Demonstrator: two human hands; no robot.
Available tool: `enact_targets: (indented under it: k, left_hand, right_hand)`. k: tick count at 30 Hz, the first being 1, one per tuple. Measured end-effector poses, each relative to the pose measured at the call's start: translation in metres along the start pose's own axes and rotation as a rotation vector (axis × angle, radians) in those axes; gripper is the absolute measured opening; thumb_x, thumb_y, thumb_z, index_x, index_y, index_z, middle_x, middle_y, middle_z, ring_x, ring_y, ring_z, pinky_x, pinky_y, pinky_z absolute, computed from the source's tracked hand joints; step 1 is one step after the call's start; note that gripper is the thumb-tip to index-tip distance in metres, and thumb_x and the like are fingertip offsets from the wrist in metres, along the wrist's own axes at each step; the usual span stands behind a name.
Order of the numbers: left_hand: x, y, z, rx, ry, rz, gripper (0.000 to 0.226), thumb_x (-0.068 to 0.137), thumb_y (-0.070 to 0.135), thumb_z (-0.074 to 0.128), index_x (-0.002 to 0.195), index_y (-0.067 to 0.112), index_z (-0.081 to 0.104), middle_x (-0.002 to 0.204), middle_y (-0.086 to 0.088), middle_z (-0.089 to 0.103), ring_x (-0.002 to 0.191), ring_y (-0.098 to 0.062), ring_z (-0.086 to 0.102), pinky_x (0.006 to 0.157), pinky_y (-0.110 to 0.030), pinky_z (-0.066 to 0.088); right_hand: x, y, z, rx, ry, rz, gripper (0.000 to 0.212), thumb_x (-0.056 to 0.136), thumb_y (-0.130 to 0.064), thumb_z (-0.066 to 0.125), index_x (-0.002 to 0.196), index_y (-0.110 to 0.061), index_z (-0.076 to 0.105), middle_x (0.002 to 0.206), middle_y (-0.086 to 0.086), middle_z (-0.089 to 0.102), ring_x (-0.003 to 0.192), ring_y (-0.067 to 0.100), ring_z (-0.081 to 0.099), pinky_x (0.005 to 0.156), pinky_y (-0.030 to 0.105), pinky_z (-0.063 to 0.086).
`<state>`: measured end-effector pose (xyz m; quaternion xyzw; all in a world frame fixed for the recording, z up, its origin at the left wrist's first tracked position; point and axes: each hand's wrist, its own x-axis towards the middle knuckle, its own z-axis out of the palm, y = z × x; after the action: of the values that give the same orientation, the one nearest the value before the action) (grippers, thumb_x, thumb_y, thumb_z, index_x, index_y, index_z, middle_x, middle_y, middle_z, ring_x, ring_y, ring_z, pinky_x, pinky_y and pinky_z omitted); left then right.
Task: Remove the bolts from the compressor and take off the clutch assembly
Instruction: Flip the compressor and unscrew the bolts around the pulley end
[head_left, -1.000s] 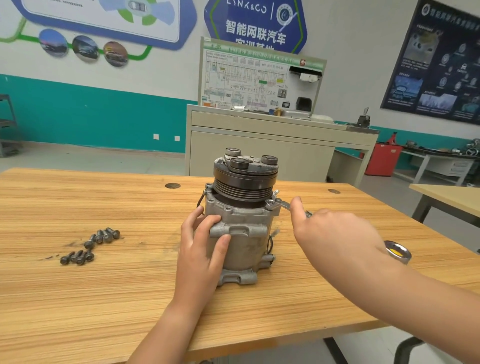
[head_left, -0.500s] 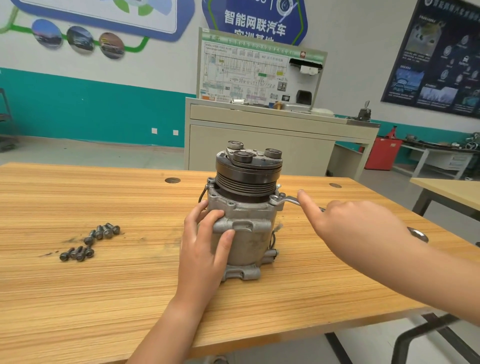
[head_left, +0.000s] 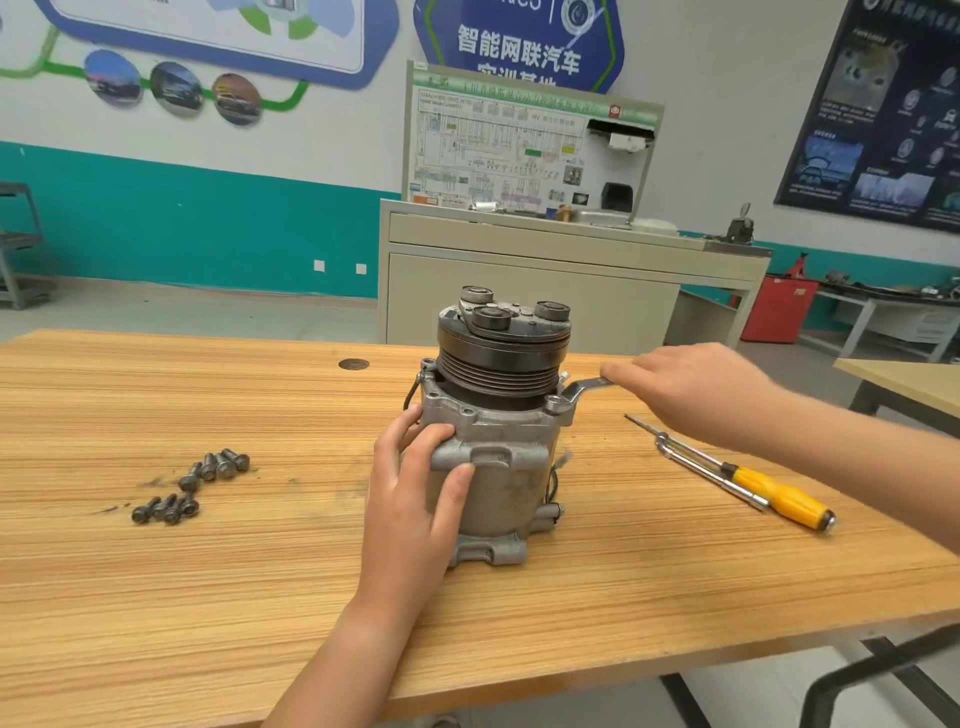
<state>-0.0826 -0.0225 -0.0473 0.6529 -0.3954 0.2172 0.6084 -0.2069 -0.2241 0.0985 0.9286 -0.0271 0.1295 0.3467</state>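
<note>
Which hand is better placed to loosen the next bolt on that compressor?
Likely the right. The right hand holds the wrench, whose ring end sits on a bolt at the flange of the compressor. The left hand grips the body, steadying it.

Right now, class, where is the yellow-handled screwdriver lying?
In the head view the yellow-handled screwdriver lies on the wooden table, right of the compressor, nearer the camera than the right hand holding the wrench.
</note>
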Motion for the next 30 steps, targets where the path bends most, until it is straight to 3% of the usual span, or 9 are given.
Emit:
enact_targets:
  k: [2, 4, 8, 12, 15, 20, 25, 28, 30]
  left_hand:
    - [0.0, 0.0, -0.001, 0.005, -0.004, 0.0, 0.028, 0.087, 0.046, 0.044, 0.113, 0.039, 0.046, 0.136, 0.006, 0.034, 0.124, 0.02, 0.023, 0.097, 0.003, 0.018]
    - [-0.001, -0.001, -0.001, 0.013, -0.002, 0.004, 0.028, 0.087, 0.046, 0.044, 0.114, 0.04, 0.046, 0.136, 0.004, 0.035, 0.124, 0.021, 0.022, 0.096, 0.004, 0.017]
    - [-0.001, 0.0, -0.001, 0.0, -0.009, -0.002, 0.026, 0.086, 0.047, 0.044, 0.112, 0.045, 0.044, 0.136, 0.006, 0.034, 0.123, 0.022, 0.022, 0.095, 0.004, 0.017]
    - [-0.001, 0.001, -0.001, -0.005, -0.011, -0.004, 0.025, 0.086, 0.047, 0.044, 0.111, 0.047, 0.043, 0.136, 0.006, 0.033, 0.122, 0.023, 0.021, 0.094, 0.005, 0.017]
    - [-0.001, 0.001, -0.001, -0.001, -0.007, 0.003, 0.026, 0.086, 0.046, 0.044, 0.112, 0.042, 0.045, 0.136, 0.005, 0.034, 0.122, 0.023, 0.022, 0.095, 0.004, 0.017]
    - [-0.001, 0.001, -0.001, -0.004, -0.007, -0.003, 0.028, 0.086, 0.047, 0.044, 0.114, 0.04, 0.046, 0.136, 0.005, 0.035, 0.123, 0.021, 0.023, 0.096, 0.003, 0.018]
    - [-0.001, -0.002, 0.0, 0.001, 0.007, 0.002, 0.03, 0.087, 0.045, 0.045, 0.115, 0.034, 0.049, 0.136, 0.003, 0.036, 0.123, 0.021, 0.024, 0.096, 0.003, 0.017]
    - [0.0, -0.002, 0.001, -0.007, 0.01, -0.005, 0.031, 0.087, 0.046, 0.045, 0.115, 0.034, 0.05, 0.136, 0.004, 0.035, 0.123, 0.021, 0.024, 0.096, 0.003, 0.018]
    - [-0.001, -0.002, 0.001, -0.014, 0.002, -0.014, 0.03, 0.087, 0.046, 0.045, 0.114, 0.036, 0.049, 0.136, 0.006, 0.035, 0.123, 0.02, 0.023, 0.096, 0.004, 0.018]
  right_hand:
    - [0.015, -0.008, 0.018, 0.12, 0.196, 0.021, 0.031, 0.078, 0.009, 0.064, 0.106, -0.002, 0.063, 0.079, 0.011, 0.068, 0.065, 0.027, 0.064, 0.048, 0.034, 0.053]
    - [0.028, -0.02, 0.031, 0.237, 0.342, 0.041, 0.022, 0.069, 0.015, 0.07, 0.088, 0.004, 0.068, 0.065, 0.013, 0.066, 0.052, 0.028, 0.062, 0.04, 0.035, 0.051]
    - [0.033, -0.025, 0.038, 0.269, 0.479, 0.068, 0.022, 0.069, 0.012, 0.073, 0.09, 0.004, 0.07, 0.072, 0.014, 0.07, 0.059, 0.028, 0.066, 0.048, 0.036, 0.054]
    - [-0.001, -0.024, 0.016, 0.457, 0.57, 0.337, 0.022, 0.089, -0.007, 0.053, 0.105, 0.005, 0.062, 0.064, 0.009, 0.059, 0.055, 0.029, 0.057, 0.045, 0.036, 0.045]
    - [-0.035, -0.033, -0.003, 0.507, 0.434, 0.368, 0.03, 0.097, -0.023, 0.039, 0.112, -0.005, 0.058, 0.059, 0.002, 0.053, 0.048, 0.03, 0.051, 0.044, 0.038, 0.044]
    - [-0.055, -0.05, -0.02, 0.449, 0.047, 0.403, 0.038, 0.095, -0.038, 0.025, 0.13, -0.031, 0.037, 0.084, -0.003, 0.062, 0.077, 0.027, 0.059, 0.063, 0.036, 0.047]
    - [-0.045, -0.064, -0.036, 0.282, -0.096, 0.449, 0.025, 0.099, -0.022, 0.029, 0.123, -0.029, 0.031, 0.067, -0.005, 0.046, 0.056, 0.02, 0.042, 0.044, 0.028, 0.027]
    - [-0.039, -0.073, -0.053, 0.113, -0.213, 0.43, 0.038, 0.091, -0.002, 0.033, 0.126, -0.017, 0.025, 0.062, -0.004, 0.036, 0.047, 0.014, 0.028, 0.04, 0.026, 0.017]
    - [-0.032, -0.082, -0.064, 0.049, -0.272, 0.394, 0.052, 0.088, 0.004, 0.034, 0.135, -0.01, 0.019, 0.074, 0.0, 0.047, 0.052, 0.014, 0.034, 0.039, 0.026, 0.016]
